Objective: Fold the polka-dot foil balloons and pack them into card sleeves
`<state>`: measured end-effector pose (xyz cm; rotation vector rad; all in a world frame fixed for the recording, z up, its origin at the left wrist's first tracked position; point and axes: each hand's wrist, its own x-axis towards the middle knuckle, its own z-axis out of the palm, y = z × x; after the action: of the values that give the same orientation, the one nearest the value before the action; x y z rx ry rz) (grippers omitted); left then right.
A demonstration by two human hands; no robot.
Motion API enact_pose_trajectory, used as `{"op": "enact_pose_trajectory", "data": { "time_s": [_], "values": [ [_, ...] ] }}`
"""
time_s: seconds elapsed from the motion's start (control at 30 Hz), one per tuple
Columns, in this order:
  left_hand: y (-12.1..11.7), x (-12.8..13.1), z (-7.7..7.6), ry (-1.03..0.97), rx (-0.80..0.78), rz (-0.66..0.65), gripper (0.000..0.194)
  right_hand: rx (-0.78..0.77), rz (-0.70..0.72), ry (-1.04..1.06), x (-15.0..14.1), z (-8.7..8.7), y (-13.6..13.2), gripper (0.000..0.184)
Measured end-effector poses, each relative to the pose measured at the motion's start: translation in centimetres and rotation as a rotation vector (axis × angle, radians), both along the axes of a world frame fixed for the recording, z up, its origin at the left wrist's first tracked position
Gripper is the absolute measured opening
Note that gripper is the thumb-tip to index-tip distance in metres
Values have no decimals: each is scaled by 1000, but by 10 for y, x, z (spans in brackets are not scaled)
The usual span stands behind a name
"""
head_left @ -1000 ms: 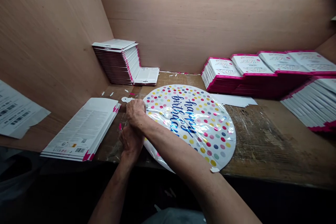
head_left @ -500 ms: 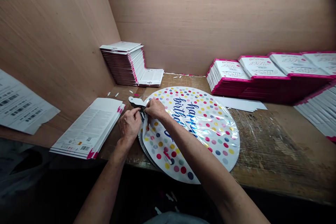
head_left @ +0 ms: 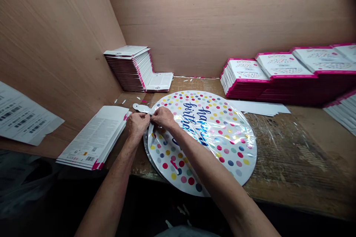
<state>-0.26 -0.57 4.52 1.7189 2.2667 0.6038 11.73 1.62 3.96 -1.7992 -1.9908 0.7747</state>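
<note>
Flat foil balloon (head_left: 211, 129), polka-dotted, lay on the bench (head_left: 278, 148), lower edge overhanging the front, its white tail (head_left: 141, 108) pointing left. Step in hand, as I read it: close fingertip work at the tail's base. Next move seemed to call for a steady pinch and light pull, no creasing of the film. Both hands narrow: right hand (head_left: 163, 117) and left hand (head_left: 137, 125) had fingers pinched on the balloon edge there, tips nearly meeting; exact fold hidden. Right forearm slanted across the print; left came up outside the balloon's left edge, wrist bent inward. Printed cards (head_left: 94, 137) sat just left, white strips (head_left: 258, 106) right, pink-edged packets (head_left: 286, 64) behind those.
</note>
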Motion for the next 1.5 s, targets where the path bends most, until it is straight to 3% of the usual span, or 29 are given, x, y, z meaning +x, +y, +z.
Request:
{"op": "enact_pose_trajectory", "data": {
  "time_s": [0.17, 0.33, 0.43, 0.5, 0.57, 0.63, 0.73, 0.83, 0.9, 0.97, 1.03, 1.13, 1.2, 1.27, 1.33, 1.43, 1.5],
  "values": [
    [8, 1, -11, -8, -9, 81, 39, 72, -30, -11, -9, -8, -2, 23],
    [15, 3, -20, 49, -18, 119, 33, 126, -62, 49, -3, 0, -6, 19],
    [19, -4, -19, 64, -24, 101, 38, 177, -193, 302, 21, 5, -14, 19],
    [18, -8, -13, 71, -35, 95, 40, 193, -337, 510, 50, 4, -24, 22],
    [10, -6, -3, 130, 52, 71, 42, 166, -458, 605, 85, 0, -38, 24],
    [-7, 5, 7, 201, 217, -72, 44, 111, -525, 593, 124, -7, -54, 24],
    [-46, 43, 10, 176, 315, -528, 44, 45, -568, 474, 178, -13, -83, 27],
    [-84, 87, -6, 206, 255, -897, 59, 50, -613, 313, 213, -8, -110, 29],
    [-100, 108, -23, 276, 222, -965, 63, 158, -650, 165, 221, -2, -124, 25],
    [-109, 117, -38, 314, 215, -952, 62, 364, -561, -55, 219, 1, -131, 26],
    [-117, 115, -47, 301, 246, -875, 61, 514, -332, -295, 212, -2, -132, 33],
    [-137, 99, -48, 263, 318, -609, 60, 410, -58, -491, 208, -10, -128, 33],
    [-155, 91, -42, 232, 319, -516, 52, 296, -19, -544, 210, -15, -123, 30],
    [-168, 90, -30, 130, 231, -579, 38, 244, -17, -562, 212, -17, -118, 29],
    [-172, 95, -11, -72, 11, -637, 28, 215, -28, -546, 216, -16, -116, 28],
    [-159, 108, 29, -608, -449, -546, 32, 193, -47, -333, 224, -8, -124, 34],
    [-148, 115, 56, -1049, -587, -402, 27, 242, -46, -44, 230, 0, -142, 50]
  ]
}}
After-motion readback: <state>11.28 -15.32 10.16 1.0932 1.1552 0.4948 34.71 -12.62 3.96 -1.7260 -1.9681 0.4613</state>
